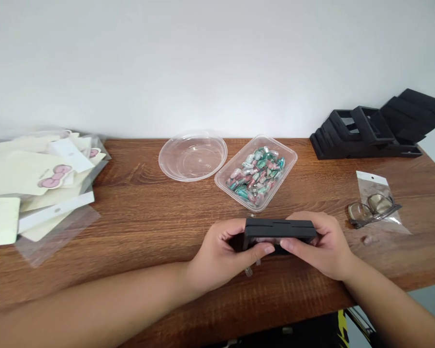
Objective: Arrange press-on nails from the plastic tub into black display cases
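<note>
Between my hands a flat black box (280, 227) is held just above the table, its narrow edge turned toward me. My left hand (226, 251) grips its left end, with the thumb along the near side. At the right end my right hand (321, 244) holds it the same way, and the two thumb tips lie close together. What is inside the box is mostly hidden. Behind it sits a clear rectangular tub (223, 182) full of press-on nails (257, 174) in green, pink and clear. Small clear pieces (248, 271) lie under my left hand.
A round clear plastic dish (193, 157) stands left of the tub. Cream cards in clear sleeves (54, 183) are heaped at the left. Black box frames (373, 128) are stacked at the back right. Glasses (371, 211) rest on a clear bag (375, 181) at the right.
</note>
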The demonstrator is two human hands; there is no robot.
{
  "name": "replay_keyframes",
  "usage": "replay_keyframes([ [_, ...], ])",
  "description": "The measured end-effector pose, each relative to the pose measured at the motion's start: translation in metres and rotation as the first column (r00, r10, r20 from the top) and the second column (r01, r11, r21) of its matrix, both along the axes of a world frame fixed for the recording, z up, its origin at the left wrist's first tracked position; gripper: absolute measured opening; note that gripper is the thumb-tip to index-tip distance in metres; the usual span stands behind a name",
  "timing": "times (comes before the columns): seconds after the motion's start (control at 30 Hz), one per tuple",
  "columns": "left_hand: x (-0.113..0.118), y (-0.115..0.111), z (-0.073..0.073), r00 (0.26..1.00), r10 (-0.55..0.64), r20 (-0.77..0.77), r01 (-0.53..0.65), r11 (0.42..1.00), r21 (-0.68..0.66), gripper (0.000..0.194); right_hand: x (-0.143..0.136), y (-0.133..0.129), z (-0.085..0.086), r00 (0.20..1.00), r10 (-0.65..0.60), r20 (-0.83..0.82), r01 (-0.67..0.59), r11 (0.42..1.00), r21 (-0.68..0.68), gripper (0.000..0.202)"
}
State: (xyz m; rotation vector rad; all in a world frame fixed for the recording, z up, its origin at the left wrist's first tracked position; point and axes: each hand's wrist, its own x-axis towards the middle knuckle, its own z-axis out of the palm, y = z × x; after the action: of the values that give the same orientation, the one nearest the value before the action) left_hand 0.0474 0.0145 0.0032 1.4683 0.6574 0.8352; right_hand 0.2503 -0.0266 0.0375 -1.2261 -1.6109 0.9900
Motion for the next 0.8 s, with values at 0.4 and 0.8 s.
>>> replay_keyframes([
  [0.4,-0.0019,-0.0023,0.0013,0.998,0.007,-0.060,-0.007,1.000,-0.002,0.016,0.0001,0.0007,-0.0059,0.985,0.167,0.034,-0.169,0.982,0.079,0.007],
  [0.8,0.0009,-0.0003,-0.0022,0.992,0.047,-0.114,-0.022,0.977,0.212,0.009,0.0039,0.0021,-0.0044,0.982,0.169,0.081,-0.177,0.979,0.104,0.006],
])
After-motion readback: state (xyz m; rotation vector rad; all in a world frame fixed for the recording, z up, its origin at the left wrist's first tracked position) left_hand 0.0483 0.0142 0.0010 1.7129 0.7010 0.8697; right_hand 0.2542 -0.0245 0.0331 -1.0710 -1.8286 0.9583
